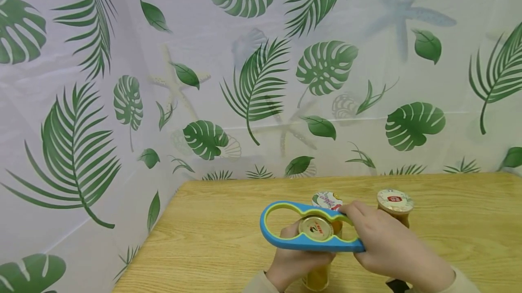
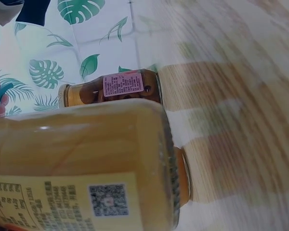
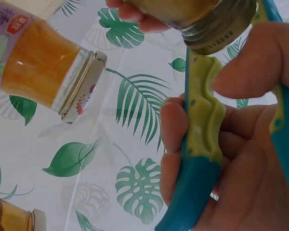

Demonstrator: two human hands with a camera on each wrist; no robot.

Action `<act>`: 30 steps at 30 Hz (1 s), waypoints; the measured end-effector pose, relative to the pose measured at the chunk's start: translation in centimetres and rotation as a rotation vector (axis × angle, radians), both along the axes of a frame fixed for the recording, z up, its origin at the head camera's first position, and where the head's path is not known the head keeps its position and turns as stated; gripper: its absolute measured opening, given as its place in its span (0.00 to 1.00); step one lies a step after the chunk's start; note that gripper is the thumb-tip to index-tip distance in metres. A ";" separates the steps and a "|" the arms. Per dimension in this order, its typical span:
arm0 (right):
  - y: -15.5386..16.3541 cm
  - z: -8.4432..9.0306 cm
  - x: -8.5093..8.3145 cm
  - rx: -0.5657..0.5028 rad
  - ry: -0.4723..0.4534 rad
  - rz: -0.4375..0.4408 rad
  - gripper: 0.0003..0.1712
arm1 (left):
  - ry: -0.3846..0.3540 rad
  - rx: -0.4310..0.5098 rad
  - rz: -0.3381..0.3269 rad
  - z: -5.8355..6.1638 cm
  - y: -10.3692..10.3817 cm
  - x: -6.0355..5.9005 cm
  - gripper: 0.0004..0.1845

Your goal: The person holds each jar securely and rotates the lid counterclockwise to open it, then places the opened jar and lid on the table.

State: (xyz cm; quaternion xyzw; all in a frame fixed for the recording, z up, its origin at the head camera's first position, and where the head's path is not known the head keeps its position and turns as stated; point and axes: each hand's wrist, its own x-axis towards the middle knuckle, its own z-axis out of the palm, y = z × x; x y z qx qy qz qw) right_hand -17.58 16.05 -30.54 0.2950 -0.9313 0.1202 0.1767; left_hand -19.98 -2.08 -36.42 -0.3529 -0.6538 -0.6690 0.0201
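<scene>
My left hand [image 1: 295,263] grips a glass jar [image 2: 77,144] of yellowish contents, its label carrying a QR code. A gold metal lid [image 1: 316,228] tops this jar. In my right hand [image 1: 387,241] is the right end of a blue jar opener [image 1: 302,242] with a yellow-green scalloped lining. Seen from the head, the lid shows inside the opener's middle opening. The right wrist view shows fingers and thumb curled about the opener's two sides [image 3: 202,110], with the jar's ridged lid edge close by.
Behind the hands stands a jar of orange contents [image 3: 41,57] with a patterned lid. Farther right is a jar of dark round pieces [image 2: 120,89], with a pink label. The wooden table [image 1: 195,238] meets a leaf-printed white sheet [image 1: 261,161] at the back and left.
</scene>
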 end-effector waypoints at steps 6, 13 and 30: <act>-0.1 0.0 0.2 0.024 -0.008 -0.007 0.30 | 0.024 -0.027 0.033 -1.1 0.0 -0.7 0.23; -0.1 -0.1 0.2 0.050 -0.026 -0.029 0.31 | 0.034 -0.032 0.029 -1.4 0.0 -0.8 0.24; -0.5 -0.2 0.4 0.096 0.058 -0.104 0.29 | -0.044 -0.043 0.016 0.8 -0.3 0.7 0.23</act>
